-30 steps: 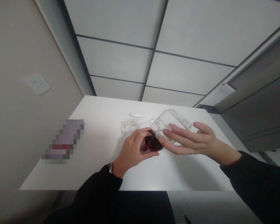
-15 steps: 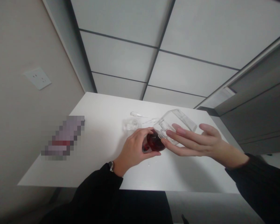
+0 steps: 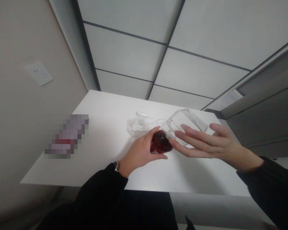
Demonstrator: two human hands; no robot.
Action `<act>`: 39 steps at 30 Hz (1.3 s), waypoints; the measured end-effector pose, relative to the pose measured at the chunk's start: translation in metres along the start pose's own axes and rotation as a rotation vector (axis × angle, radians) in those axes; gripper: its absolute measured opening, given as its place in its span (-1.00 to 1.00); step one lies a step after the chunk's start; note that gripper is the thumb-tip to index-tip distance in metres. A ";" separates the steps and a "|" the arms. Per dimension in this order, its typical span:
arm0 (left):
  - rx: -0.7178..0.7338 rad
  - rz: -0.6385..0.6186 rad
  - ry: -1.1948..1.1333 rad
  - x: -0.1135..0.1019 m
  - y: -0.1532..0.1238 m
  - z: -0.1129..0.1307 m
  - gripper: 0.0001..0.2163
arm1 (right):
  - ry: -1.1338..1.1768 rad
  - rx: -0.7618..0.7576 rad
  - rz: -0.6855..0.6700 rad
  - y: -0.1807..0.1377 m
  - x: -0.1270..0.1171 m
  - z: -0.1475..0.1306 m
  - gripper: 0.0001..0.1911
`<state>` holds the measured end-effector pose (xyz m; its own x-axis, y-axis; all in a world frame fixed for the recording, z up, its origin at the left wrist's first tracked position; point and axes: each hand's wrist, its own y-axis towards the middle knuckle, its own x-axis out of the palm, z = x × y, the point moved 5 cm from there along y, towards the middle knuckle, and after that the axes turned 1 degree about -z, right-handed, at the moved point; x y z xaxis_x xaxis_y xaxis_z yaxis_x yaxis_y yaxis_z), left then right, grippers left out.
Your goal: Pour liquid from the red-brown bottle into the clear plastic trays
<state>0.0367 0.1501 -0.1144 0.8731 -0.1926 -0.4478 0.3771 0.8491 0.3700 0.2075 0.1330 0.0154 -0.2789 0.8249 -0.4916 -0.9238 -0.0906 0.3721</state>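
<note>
My left hand [image 3: 140,151] curls around a clear vessel of dark red liquid [image 3: 163,142], thumb and fingers on opposite sides of it. My right hand [image 3: 204,143] holds a clear, square-sided bottle [image 3: 180,119] tilted, with long fingers laid along its near side. The bottle's lower left end meets the rim of the red vessel; whether liquid runs between them I cannot tell. Behind my left hand stands a small clear square container [image 3: 137,126]. A clear dropper-like piece [image 3: 142,114] lies beyond it, and a thin clear stick [image 3: 156,121] lies to its right.
The white table [image 3: 98,137] meets a wall on the left and white panels at the back. A blurred-out flat object [image 3: 68,134] lies at its left edge. A socket [image 3: 39,73] is on the wall. Small drops [image 3: 154,165] dot the tabletop near the front.
The view has shifted slightly, so the table sits a little higher. Both hands keep their holds, and the bottle stays tilted against the red vessel.
</note>
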 end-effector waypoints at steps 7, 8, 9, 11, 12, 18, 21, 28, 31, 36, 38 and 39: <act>-0.164 -0.079 -0.049 -0.002 0.003 0.003 -0.27 | 0.083 -0.053 -0.030 0.008 -0.004 0.006 -0.52; -0.174 -0.081 -0.053 -0.003 0.003 0.004 -0.30 | 0.131 -0.028 -0.053 0.008 -0.003 0.007 -0.47; -0.180 -0.080 -0.055 -0.004 0.004 0.005 -0.32 | 0.186 0.006 -0.085 0.006 -0.001 0.009 -0.40; -0.192 -0.081 -0.052 -0.004 0.004 0.006 -0.35 | 0.290 0.064 -0.159 0.003 0.004 0.011 -0.26; -0.196 -0.084 -0.049 -0.004 0.004 0.006 -0.36 | 0.333 0.082 -0.188 0.002 0.006 0.011 -0.21; -0.182 -0.084 -0.019 -0.003 0.004 0.005 -0.40 | 0.498 0.156 -0.292 0.001 0.010 0.016 -0.16; -0.168 -0.086 -0.007 -0.002 0.003 0.005 -0.38 | 0.519 0.184 -0.355 0.002 0.012 0.018 -0.23; -0.131 -0.072 -0.003 -0.001 0.003 0.006 -0.37 | 0.656 0.310 -0.384 -0.003 0.019 0.020 -0.25; -0.127 -0.074 -0.005 -0.001 0.003 0.005 -0.36 | 0.651 0.273 -0.375 -0.001 0.017 0.020 -0.18; -0.129 -0.079 -0.010 -0.001 0.003 0.004 -0.36 | 0.665 0.225 -0.350 0.004 0.012 0.022 -0.21; -0.126 -0.074 -0.008 -0.001 0.003 0.004 -0.36 | 0.700 0.264 -0.366 0.005 0.013 0.023 -0.22; -0.129 -0.074 -0.005 -0.001 0.003 0.004 -0.36 | 0.700 0.270 -0.377 0.005 0.014 0.022 -0.24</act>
<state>0.0383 0.1509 -0.1102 0.8462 -0.2590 -0.4658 0.3978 0.8886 0.2286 0.2047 0.1563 0.0282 -0.1446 0.2284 -0.9628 -0.9180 0.3321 0.2167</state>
